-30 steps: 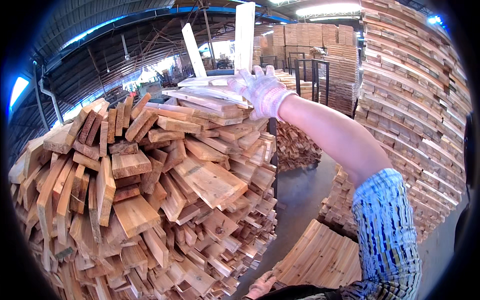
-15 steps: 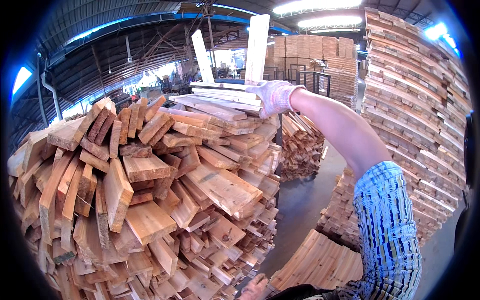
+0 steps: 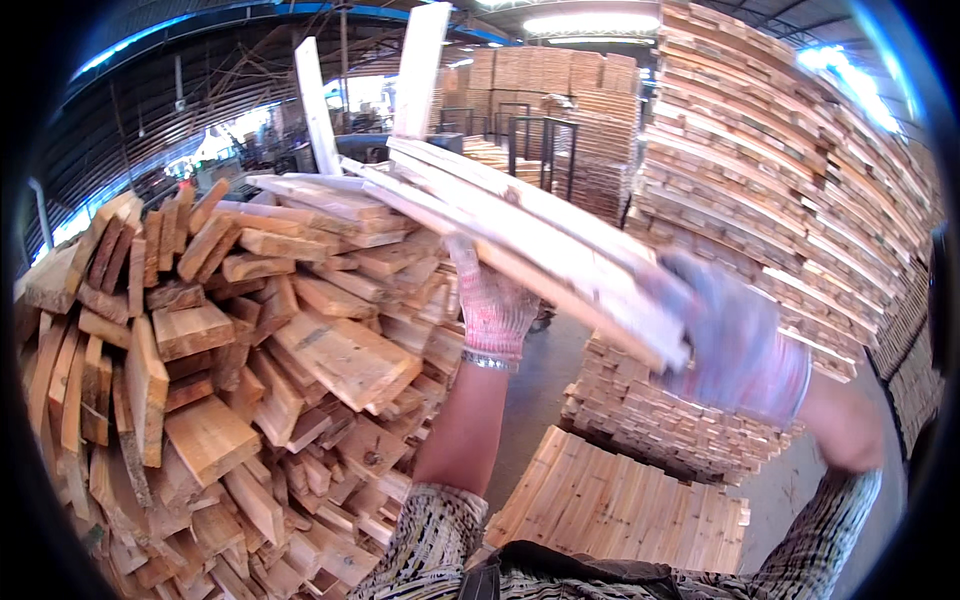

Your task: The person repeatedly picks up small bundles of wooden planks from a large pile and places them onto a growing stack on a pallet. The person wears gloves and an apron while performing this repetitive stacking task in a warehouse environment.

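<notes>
Several long, pale wooden boards (image 3: 560, 262) slant across the space before me, stacked flat on each other. My right hand (image 3: 735, 335), in a grey-white knit glove and smeared by motion, grips their near right end. Under the boards, nearer their far end, is my left hand (image 3: 495, 308), gloved too, with its fingers up against the lower board and a shiny band at the wrist. Part of the left fingers is hidden by the wood. To the left rises a big untidy pile of rough boards (image 3: 345, 360), their cut ends facing me.
Two pale boards stand upright behind the pile, the larger one (image 3: 421, 70) to the right. A tall stack of boards (image 3: 750, 170) rises at the right. Low in front lies a neat layer of planks (image 3: 610, 505). Black metal frames (image 3: 542, 150) stand farther back.
The pale boards have come off the pile's top toward me and right, swung aslant. My right hand drew back with them; my left hand rose from the lower edge to beneath them.
</notes>
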A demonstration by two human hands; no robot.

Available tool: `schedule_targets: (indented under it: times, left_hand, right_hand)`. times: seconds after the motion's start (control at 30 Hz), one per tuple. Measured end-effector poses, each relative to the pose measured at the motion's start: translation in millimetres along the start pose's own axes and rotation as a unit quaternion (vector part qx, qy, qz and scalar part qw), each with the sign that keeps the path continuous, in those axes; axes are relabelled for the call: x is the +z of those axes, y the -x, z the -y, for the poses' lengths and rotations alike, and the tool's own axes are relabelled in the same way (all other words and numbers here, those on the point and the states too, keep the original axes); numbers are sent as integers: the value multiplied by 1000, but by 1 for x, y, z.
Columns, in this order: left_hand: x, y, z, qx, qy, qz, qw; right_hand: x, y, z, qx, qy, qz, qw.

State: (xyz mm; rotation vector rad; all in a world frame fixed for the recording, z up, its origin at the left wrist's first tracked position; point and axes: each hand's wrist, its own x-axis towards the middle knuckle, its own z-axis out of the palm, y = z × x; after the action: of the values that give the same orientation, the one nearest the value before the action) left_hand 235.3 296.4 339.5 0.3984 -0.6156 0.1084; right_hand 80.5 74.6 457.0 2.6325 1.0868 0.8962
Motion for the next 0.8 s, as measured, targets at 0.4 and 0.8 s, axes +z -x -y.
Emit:
schedule_targets:
  times: [0.4, 0.8]
  left_hand:
    - [-3, 118, 94, -276, -78, -80, 955]
    - [-79, 177, 137, -348, -424, 176, 817]
  right_hand:
    - [135, 91, 10, 244, -620, -117, 736]
    - [223, 174, 24, 320, -620, -78, 712]
